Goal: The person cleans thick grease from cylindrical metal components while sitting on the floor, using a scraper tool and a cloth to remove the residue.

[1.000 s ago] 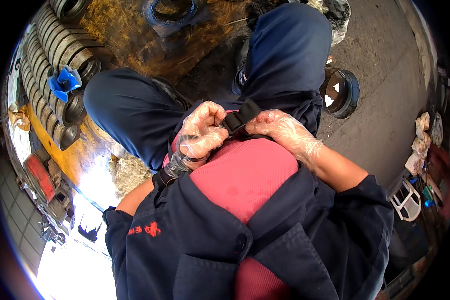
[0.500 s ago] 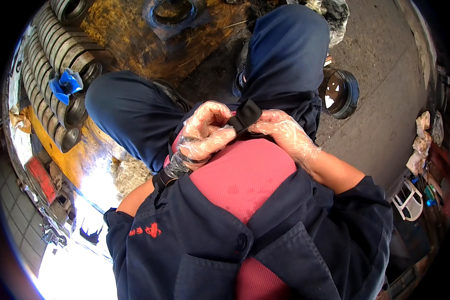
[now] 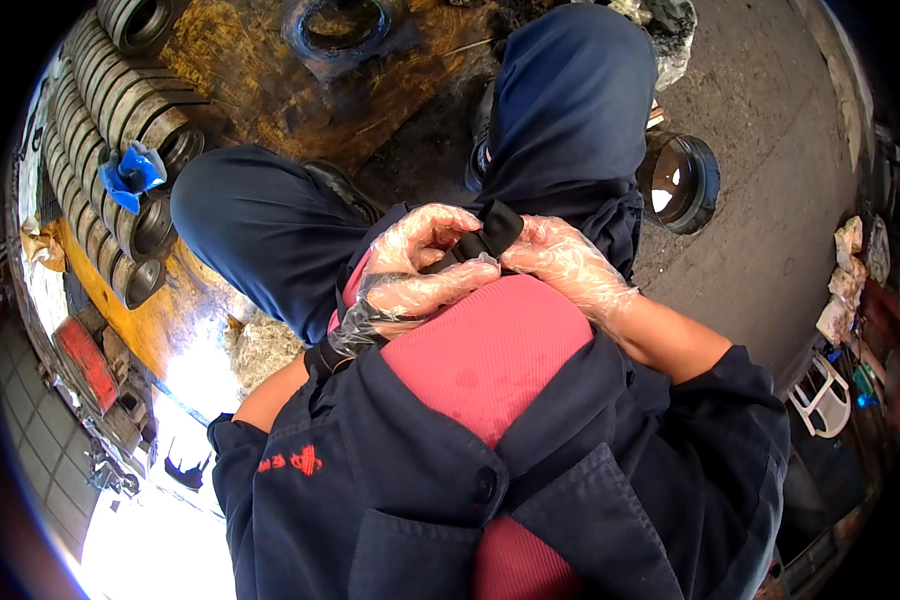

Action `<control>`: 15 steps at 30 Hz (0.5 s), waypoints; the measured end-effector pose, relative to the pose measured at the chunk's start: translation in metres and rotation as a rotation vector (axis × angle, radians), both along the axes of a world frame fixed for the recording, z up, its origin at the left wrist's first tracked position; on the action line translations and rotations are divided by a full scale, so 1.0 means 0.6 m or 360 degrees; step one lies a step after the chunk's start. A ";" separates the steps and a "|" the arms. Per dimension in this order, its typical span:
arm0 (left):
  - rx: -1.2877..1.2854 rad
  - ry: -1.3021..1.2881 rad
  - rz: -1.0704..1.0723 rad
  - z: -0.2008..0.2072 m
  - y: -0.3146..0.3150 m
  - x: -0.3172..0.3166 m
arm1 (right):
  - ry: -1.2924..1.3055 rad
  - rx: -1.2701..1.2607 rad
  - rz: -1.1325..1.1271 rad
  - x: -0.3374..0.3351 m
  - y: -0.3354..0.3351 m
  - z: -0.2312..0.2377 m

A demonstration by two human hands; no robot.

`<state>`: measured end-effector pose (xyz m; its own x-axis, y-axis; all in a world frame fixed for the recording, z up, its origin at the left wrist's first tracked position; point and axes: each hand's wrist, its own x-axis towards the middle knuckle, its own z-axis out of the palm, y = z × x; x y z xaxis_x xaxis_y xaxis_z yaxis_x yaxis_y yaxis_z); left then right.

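Both of my hands meet at my waist, in thin clear plastic gloves. A wide black strap (image 3: 500, 226) stands up in a folded loop between them. My left hand (image 3: 418, 268) is closed on the strap, its thumb and fingers curled round the lower part. On the other side, my right hand (image 3: 567, 262) pinches the strap near its right edge, with the fingertips partly hidden. Just below the hands is my pink ribbed shirt (image 3: 485, 345), under an open dark blue jacket (image 3: 390, 430). Whether the strap has a buckle, I cannot tell.
Stacked metal rings (image 3: 110, 110) lie in rows at the far left, with a crumpled blue piece (image 3: 132, 177) on them. A dark ring (image 3: 708, 185) stands on the floor right of my knee. Another ring (image 3: 290, 30) lies ahead. A fibrous clump (image 3: 265, 355) sits at left.
My left hand has shifted slightly right along the strap, its fingers and thumb now nearer my right hand. The strap's loop stays upright.
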<state>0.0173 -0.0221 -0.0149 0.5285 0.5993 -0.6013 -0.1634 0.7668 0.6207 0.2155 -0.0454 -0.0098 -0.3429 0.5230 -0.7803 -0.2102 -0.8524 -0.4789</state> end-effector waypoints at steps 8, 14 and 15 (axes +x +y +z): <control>0.0122 0.0147 -0.0098 0.003 0.004 0.011 | -0.0078 0.0190 -0.0077 0.013 -0.012 -0.022; 0.0142 0.0126 -0.0138 -0.009 0.000 0.019 | -0.0110 0.0014 -0.0288 -0.013 0.003 0.008; 0.0099 0.0131 -0.0176 -0.003 0.007 0.022 | -0.0107 0.0018 -0.0284 -0.011 -0.001 0.000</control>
